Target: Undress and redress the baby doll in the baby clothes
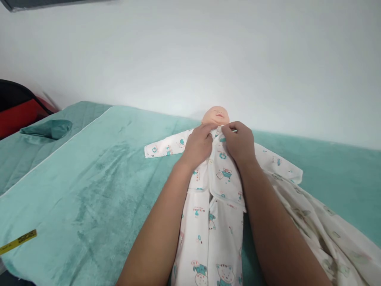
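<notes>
A baby doll (216,115) lies on its back near the wall, dressed in a white printed baby jacket (224,174) with long sleeves spread to both sides. Matching white trousers (196,238) extend below the jacket toward me. At the neckline, my left hand (200,143) grips one side of the jacket collar with fingers closed. Just across from it, my right hand (239,140) pinches the other side of the collar. The front edges overlap on the chest; lower down they part slightly. Both hands partly cover the doll's neck and shoulders.
A green plush blanket (98,190) covers the bed. Right of the doll lies a crumpled printed cloth (321,222). A yellow strip (18,241) rests at the lower left. Farther left are a red and black bag (20,107) and a dark green folded fabric (47,129). A white wall (166,55) rises behind.
</notes>
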`<action>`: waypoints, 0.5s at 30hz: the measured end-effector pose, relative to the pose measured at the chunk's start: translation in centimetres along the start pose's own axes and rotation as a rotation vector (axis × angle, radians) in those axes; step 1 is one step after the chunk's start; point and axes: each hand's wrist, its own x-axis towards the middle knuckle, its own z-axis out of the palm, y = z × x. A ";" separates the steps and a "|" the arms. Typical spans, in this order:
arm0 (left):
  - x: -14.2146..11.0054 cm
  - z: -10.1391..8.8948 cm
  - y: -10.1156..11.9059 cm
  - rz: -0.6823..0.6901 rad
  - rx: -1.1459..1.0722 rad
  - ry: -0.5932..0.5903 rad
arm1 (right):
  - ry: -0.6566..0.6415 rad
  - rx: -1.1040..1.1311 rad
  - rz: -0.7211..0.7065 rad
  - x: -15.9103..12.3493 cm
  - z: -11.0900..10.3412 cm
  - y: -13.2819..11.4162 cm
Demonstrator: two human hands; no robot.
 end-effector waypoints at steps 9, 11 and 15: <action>-2.7 -0.5 -0.2 0.017 -0.014 0.096 | 0.158 0.027 0.034 -2.0 -0.6 0.0; -4.1 -0.4 -0.3 0.046 0.043 0.099 | 0.162 -0.021 0.023 -3.4 -0.9 -0.2; -6.9 -0.2 -0.6 0.088 0.108 0.119 | 0.010 -0.213 -0.074 -6.7 -1.3 -1.0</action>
